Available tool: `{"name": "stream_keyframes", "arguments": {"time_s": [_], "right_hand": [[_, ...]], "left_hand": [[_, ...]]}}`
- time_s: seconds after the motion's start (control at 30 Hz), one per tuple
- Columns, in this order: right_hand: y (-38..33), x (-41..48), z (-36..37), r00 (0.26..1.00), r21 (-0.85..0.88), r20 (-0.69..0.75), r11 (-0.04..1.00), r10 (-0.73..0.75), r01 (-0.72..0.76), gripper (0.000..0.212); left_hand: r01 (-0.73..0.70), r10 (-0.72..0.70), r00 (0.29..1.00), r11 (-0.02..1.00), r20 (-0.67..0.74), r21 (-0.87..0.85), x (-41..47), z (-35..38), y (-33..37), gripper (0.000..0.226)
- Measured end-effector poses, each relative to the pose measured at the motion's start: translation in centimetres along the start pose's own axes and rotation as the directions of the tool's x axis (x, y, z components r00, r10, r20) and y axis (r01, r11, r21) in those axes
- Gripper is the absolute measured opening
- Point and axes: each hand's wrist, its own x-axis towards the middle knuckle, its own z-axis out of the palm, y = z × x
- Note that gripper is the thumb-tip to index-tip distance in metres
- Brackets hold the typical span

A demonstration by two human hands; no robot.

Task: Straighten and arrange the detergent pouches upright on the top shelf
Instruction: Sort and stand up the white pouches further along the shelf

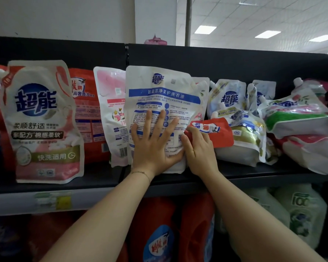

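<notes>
At the frame's centre the left hand (151, 146), fingers straight and spread, pressed flat on the white pouch (159, 91) standing on the top shelf (254, 173); the right hand (199, 148), just beside it, curled onto the end of a red pouch (216, 133) lying sideways, though a true grip could not be told; tugging the red one might topple the soft white pouch off the edge; slumped pouches (299, 118) crowded the right; a pink pouch (42, 120) stood upright at left.

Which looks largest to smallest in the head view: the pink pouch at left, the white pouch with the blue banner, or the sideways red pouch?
1. pink pouch, slightly; it stands nearer the camera, so unsure against the next.
2. white pouch.
3. red pouch, clearly smallest.
</notes>
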Motion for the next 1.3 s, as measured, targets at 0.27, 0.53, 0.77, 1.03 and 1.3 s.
{"name": "stream_keyframes", "arguments": {"time_s": [0.27,0.53,0.77,1.03,1.3], "right_hand": [[0.3,0.2,0.3,0.999,-0.031,-0.021,0.999,-0.033,0.033,0.055],[0.2,0.1,0.2,0.997,-0.101,-0.002,0.992,-0.078,0.077,0.047],[2.2,2.2,-3.0,0.907,-0.037,0.387,0.980,-0.167,0.196,0.022],[3.4,5.9,-8.9,0.831,-0.322,0.501,0.838,-0.243,0.440,0.021],[6.8,10.2,-10.8,0.859,-0.323,0.459,0.858,-0.227,0.399,0.031]], "left_hand": [[-0.123,0.111,0.973,0.991,-0.204,-0.051,0.1,0.0,0.1,0.063],[-0.256,0.247,0.957,0.965,-0.151,-0.049,0.2,-0.6,0.5,0.046],[-0.463,0.449,0.884,0.878,-0.129,-0.122,-0.3,-1.4,4.6,0.036],[-0.047,0.095,0.993,0.867,0.072,-0.496,2.7,-0.6,10.3,0.038],[-0.044,0.016,0.915,0.997,0.403,0.059,6.0,2.6,12.7,0.052]]}}
